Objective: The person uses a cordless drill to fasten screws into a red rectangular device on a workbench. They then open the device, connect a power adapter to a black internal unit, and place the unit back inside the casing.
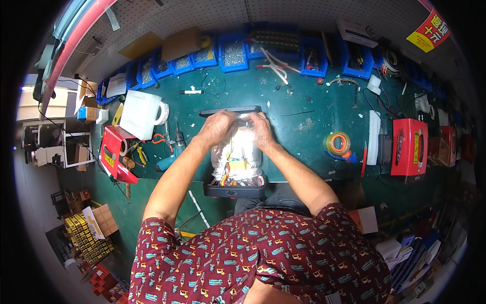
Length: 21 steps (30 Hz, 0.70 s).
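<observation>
In front of me, at the bench's near edge, lies an electrical unit with a shiny, film-like wrapped body point(237, 152), partly washed out by glare. Red, yellow and black wires point(229, 179) crowd its near end, beside a black end panel point(234, 192). Across the far end runs another black panel point(243, 109). My left hand point(218, 126) is closed at the far left corner of the wrapped body, just short of that panel. Opposite it, my right hand point(260, 131) has its fingers bent in at the far right corner. Whatever small part lies between the fingertips is hidden.
Blue bins point(233, 53) of small hardware line the back. On the left are a white jug point(143, 115), a power drill point(178, 142), pliers point(140, 153) and a red box point(114, 154). Tape rolls point(338, 144), a red pen-like tool point(364, 159) and a red case point(409, 147) lie right.
</observation>
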Each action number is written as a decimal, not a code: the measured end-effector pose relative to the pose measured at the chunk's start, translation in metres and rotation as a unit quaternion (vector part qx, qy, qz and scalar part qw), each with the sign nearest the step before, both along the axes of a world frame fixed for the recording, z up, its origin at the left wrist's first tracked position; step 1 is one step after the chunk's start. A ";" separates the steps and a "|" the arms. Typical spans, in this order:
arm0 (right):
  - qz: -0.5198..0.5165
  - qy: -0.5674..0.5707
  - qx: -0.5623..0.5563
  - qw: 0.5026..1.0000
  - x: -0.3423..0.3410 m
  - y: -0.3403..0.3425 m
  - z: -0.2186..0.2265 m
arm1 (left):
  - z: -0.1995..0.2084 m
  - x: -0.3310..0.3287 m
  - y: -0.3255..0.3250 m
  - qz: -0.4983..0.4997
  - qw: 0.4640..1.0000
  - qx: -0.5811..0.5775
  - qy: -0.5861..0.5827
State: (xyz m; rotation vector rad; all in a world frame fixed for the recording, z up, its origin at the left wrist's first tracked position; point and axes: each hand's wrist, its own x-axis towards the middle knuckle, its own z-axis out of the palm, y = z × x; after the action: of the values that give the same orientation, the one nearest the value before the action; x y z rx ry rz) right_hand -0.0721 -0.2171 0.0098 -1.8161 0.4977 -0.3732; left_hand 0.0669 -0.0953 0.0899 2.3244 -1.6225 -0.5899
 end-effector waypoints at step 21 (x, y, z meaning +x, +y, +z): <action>0.000 -0.004 -0.034 0.999 0.001 0.003 0.003 | -0.003 -0.013 -0.005 0.041 0.994 0.053 -0.091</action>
State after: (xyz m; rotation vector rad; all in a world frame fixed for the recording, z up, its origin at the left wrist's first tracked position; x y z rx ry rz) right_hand -0.0712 -0.2136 0.0133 -1.8791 0.4844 -0.4020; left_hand 0.0537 -0.1000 0.0865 2.5756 -1.5979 -0.4678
